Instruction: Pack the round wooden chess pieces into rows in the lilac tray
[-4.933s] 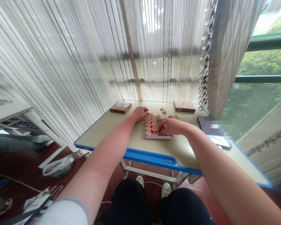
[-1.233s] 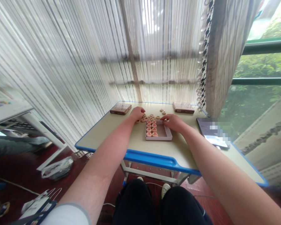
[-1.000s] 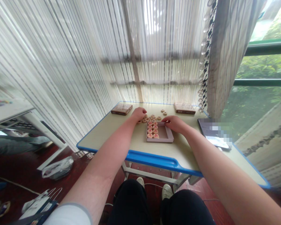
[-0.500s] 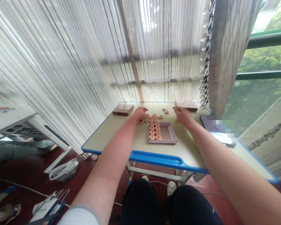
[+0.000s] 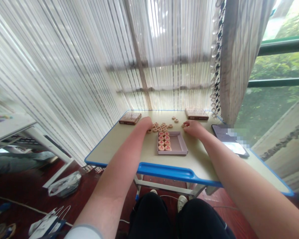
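Note:
Several round wooden Chinese chess pieces (image 5: 162,127) lie loosely grouped behind a shallow open box (image 5: 172,152). Red-marked pieces (image 5: 167,142) fill two columns in the box's left part, and its right part shows bare bottom. My left hand (image 5: 147,122) is at the left edge of the loose group, its fingers mostly hidden behind the hand, close to a piece (image 5: 149,131). To the right of the group, my right hand (image 5: 193,128) has its fingers closed around a chess piece (image 5: 184,125) at the table surface. Two more pieces (image 5: 175,119) lie farther back.
The pale table (image 5: 114,142) has a blue rim and a blue front groove (image 5: 166,171). Flat boxes sit at the back left (image 5: 130,118) and back right (image 5: 196,114). A phone or tablet (image 5: 235,147) lies on the right. String curtains (image 5: 89,59) hang behind.
My right hand has come down, and its fingers now close on a piece at the table. My left hand's fingers, visible before, have turned down out of sight among the pieces.

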A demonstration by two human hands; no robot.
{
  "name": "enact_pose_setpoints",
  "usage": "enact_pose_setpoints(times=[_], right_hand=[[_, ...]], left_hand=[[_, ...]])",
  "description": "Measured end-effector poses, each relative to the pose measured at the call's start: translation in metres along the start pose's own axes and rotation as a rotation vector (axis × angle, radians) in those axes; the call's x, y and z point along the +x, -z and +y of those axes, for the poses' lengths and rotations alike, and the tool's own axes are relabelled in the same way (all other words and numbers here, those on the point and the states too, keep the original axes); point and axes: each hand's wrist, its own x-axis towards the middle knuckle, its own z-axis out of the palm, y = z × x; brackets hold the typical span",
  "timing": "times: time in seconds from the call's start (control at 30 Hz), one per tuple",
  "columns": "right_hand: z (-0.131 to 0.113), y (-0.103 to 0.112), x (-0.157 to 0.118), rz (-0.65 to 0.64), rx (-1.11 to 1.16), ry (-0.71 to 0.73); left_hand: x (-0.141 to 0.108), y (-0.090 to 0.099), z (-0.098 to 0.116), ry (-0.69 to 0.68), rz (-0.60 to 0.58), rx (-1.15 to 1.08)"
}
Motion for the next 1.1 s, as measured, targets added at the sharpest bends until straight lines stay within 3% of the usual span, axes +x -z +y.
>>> enact_pose_setpoints(times=[0.2,0.3,0.5,0.63,0.8,0.97,1.1], right_hand=[[-0.003,-0.012,0.005,0.085,0.033,0.027],[0.001,-0.024,0.015,0.157,-0.018,0.137],[0.011,-0.04,0.03,0.0,-0.098,0.295],[0.01,-0.039,0.028,0.052,-0.072,0.26],[0.007,-0.037,0.027,0.064,-0.078,0.308],[0.002,-0.033,0.022,0.078,-0.083,0.296],[-0.001,-0.028,0.018,0.11,-0.129,0.325]], left_hand=[[0.002,0.002,0.003,0.01,-0.041,-0.01],[0.006,-0.004,0.003,-0.015,-0.005,-0.091],[0.011,-0.016,0.004,-0.087,0.078,-0.12],[0.01,-0.016,0.007,-0.151,0.126,-0.079],[0.008,-0.016,0.008,-0.2,0.029,-0.082],[0.011,-0.019,0.006,-0.25,0.179,-0.071],[0.01,-0.018,0.006,-0.225,0.194,-0.127]])
